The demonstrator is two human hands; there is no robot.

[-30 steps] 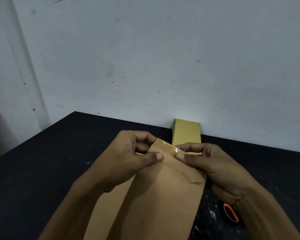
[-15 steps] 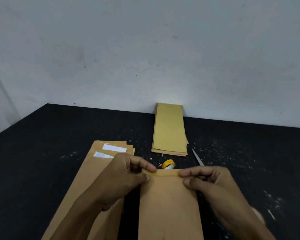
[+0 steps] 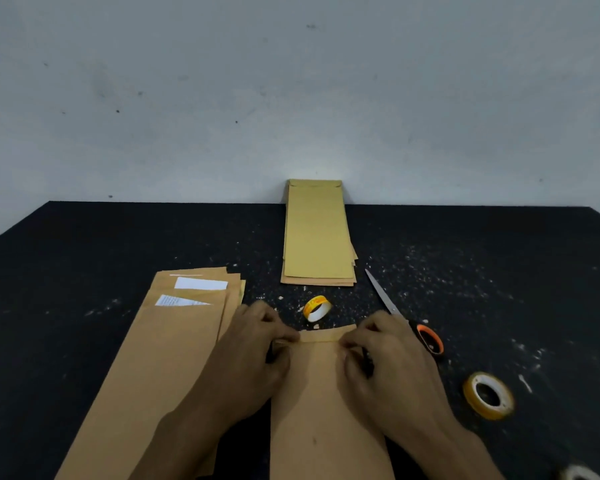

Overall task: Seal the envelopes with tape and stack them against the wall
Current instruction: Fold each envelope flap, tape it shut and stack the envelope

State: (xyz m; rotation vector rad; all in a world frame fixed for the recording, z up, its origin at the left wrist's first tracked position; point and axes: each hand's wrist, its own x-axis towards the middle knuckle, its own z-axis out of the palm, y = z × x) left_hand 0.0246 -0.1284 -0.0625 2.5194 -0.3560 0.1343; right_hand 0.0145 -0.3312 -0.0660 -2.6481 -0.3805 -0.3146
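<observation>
Both our left hand (image 3: 253, 351) and right hand (image 3: 385, 362) pinch the envelope's (image 3: 326, 403) folded flap on the surface (image 3: 84, 244), near the stack (image 3: 317, 237) leaning against the wall (image 3: 291, 98).

nothing can be read: the print on the small tape roll (image 3: 317, 308) and the white slips (image 3: 200, 283) is too blurred.
</observation>
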